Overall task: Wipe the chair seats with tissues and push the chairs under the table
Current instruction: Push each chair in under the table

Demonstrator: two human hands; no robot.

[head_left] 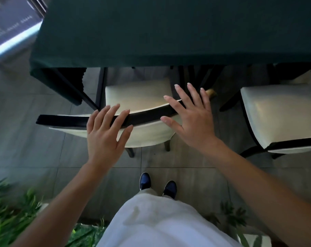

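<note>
Chair (144, 97) partly under table (169, 32) edge

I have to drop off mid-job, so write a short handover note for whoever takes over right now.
Left hand: open, fingers spread over the black top rail of the near chair.
Right hand: open, over the same rail's right end. No tissue in either hand.
Near chair: seat partly under the table, not fully in.
Second chair: on the right, still pulled out.
Left: push both chairs in; wiping cannot be confirmed from here.
</note>
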